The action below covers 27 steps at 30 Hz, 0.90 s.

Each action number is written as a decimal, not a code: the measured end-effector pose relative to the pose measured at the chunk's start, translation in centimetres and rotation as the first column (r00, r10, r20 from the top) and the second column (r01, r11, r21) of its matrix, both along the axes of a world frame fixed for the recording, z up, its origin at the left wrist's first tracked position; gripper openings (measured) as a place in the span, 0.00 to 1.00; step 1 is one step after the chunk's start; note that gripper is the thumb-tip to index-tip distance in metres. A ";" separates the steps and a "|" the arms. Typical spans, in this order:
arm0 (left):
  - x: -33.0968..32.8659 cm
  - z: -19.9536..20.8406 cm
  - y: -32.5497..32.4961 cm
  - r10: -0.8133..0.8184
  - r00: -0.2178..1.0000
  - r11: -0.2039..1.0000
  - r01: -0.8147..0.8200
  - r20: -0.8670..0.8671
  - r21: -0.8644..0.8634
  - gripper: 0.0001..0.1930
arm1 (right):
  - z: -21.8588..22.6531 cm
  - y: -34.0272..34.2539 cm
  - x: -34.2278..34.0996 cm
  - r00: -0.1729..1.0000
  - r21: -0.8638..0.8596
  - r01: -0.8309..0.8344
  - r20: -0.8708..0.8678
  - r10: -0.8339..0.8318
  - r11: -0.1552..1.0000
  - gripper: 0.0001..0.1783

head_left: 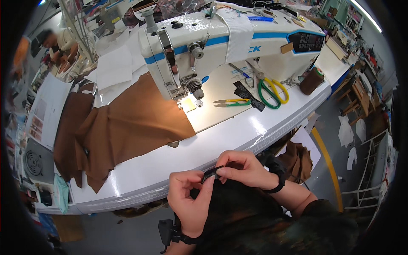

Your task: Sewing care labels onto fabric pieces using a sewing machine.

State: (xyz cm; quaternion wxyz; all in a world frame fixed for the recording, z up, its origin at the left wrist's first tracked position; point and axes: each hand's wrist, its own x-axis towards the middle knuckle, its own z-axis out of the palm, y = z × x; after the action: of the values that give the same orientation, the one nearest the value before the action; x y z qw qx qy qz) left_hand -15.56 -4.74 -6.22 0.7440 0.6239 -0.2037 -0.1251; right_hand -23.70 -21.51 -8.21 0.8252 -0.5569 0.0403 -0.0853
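Just in front of the table's near edge, my left hand and my right hand pinch a small black fabric label between thumbs and fingers. Pale marks show on the label. Beyond them stands a white and blue sewing machine with its lamp lit. Brown fabric lies with its right corner beside the needle area and spreads leftward over the table. Thread snips with yellow and green handles rest on the machine bed, beside more black labels.
Green and yellow scissors and a brown thread spool stand to the right on the white table. White papers lie at the back left. Brown cloth hangs below the right side. Another person sits far left.
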 end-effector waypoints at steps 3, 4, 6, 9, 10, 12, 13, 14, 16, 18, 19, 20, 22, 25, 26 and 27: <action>1.0 0.7 0.5 -0.111 0.986 0.993 0.114 -0.128 0.017 0.18 | 0.5 -0.4 0.0 1.000 -0.098 -0.020 -0.024 0.018 0.995 0.09; 1.2 1.0 0.5 -0.142 0.967 0.990 0.142 -0.210 -0.018 0.17 | 0.5 -0.5 0.1 1.000 -0.083 -0.011 -0.016 0.010 0.997 0.09; 1.4 1.0 0.5 -0.151 0.966 0.988 0.156 -0.210 0.010 0.16 | 0.7 -0.5 0.2 0.999 -0.115 -0.029 -0.034 0.026 0.993 0.09; 1.5 0.8 0.6 -0.157 0.965 0.984 0.171 -0.209 0.048 0.15 | 0.7 -0.6 0.4 0.998 -0.106 -0.042 -0.053 0.036 0.993 0.09; 1.5 0.8 0.7 -0.160 0.966 0.982 0.176 -0.205 0.065 0.14 | 0.7 -0.7 0.4 0.996 -0.098 -0.059 -0.078 0.051 0.993 0.09; 1.5 0.8 0.7 -0.158 0.967 0.983 0.173 -0.202 0.059 0.14 | 0.8 -0.7 0.4 0.995 -0.099 -0.061 -0.087 0.053 0.993 0.09; 1.5 0.9 0.7 -0.156 0.967 0.984 0.169 -0.199 0.050 0.13 | 0.9 -0.7 0.4 0.994 -0.102 -0.064 -0.098 0.054 0.993 0.09; 1.4 0.9 0.6 -0.154 0.968 0.985 0.167 -0.198 0.051 0.13 | 0.9 -0.7 0.4 0.994 -0.101 -0.066 -0.096 0.056 0.993 0.09; 1.4 0.9 0.4 -0.127 0.966 0.987 0.146 -0.226 0.066 0.13 | 0.8 -0.7 0.4 0.993 -0.148 -0.060 -0.110 0.044 0.987 0.09; 1.4 0.7 0.3 -0.123 0.966 0.989 0.139 -0.226 0.055 0.12 | 0.6 -0.8 0.4 0.994 -0.163 -0.060 -0.105 0.043 0.985 0.08; 1.3 0.6 0.2 -0.119 0.967 0.990 0.132 -0.225 0.043 0.12 | 0.5 -0.8 0.4 0.994 -0.178 -0.060 -0.099 0.042 0.982 0.08; 1.3 0.5 0.2 -0.116 0.967 0.991 0.129 -0.225 0.044 0.12 | 0.5 -0.7 0.4 0.994 -0.178 -0.063 -0.098 0.046 0.982 0.08; 1.3 0.3 0.2 -0.099 0.981 0.992 0.110 -0.169 0.056 0.11 | 0.5 -0.6 0.5 0.998 -0.258 -0.003 -0.059 -0.012 0.966 0.08; 1.4 0.4 0.1 -0.079 0.988 0.993 0.090 -0.133 0.076 0.11 | 0.7 -0.7 0.5 0.998 -0.326 0.003 -0.053 -0.022 0.945 0.09; 1.5 0.4 0.1 -0.075 0.988 0.993 0.086 -0.134 0.075 0.11 | 0.7 -0.7 0.5 0.998 -0.327 0.000 -0.054 -0.018 0.945 0.09; 1.5 0.3 0.2 -0.083 0.987 0.991 0.096 -0.134 0.091 0.10 | 0.8 -0.8 0.5 0.999 -0.359 0.014 -0.043 -0.031 0.933 0.09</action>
State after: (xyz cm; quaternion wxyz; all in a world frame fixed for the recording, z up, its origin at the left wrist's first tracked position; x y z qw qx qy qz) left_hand -14.01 -4.55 -5.90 0.7180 0.6401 -0.1763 -0.2088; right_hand -23.23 -22.28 -7.39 0.7076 -0.6994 0.0505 -0.0873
